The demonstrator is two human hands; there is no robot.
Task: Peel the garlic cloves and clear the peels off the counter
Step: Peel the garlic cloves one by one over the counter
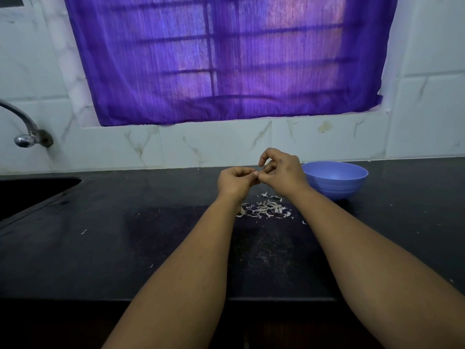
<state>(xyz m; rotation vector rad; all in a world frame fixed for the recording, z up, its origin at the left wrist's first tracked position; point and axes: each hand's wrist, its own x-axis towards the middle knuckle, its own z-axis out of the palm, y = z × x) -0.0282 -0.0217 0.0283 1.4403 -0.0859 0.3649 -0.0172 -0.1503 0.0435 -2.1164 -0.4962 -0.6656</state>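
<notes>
A round blue bowl (336, 178) right of center shows only its smooth inside. Both hands, left hand (235, 182) and right hand (281, 172), meet mid-frame with curled fingers pinching something too small to identify, above papery white peels (265, 209) scattered on the speckled black counter (100, 248).

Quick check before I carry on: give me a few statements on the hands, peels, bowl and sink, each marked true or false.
1. The peels lie in a loose pile on the dark counter. True.
2. The blue bowl sits left of the hands. False: it sits to their right.
3. Left hand and right hand meet above the counter, fingers curled. True.
4. The sink is at the right end. False: it is at the left, under the tap.
5. The peels are inside the bowl. False: they are on the counter.
</notes>
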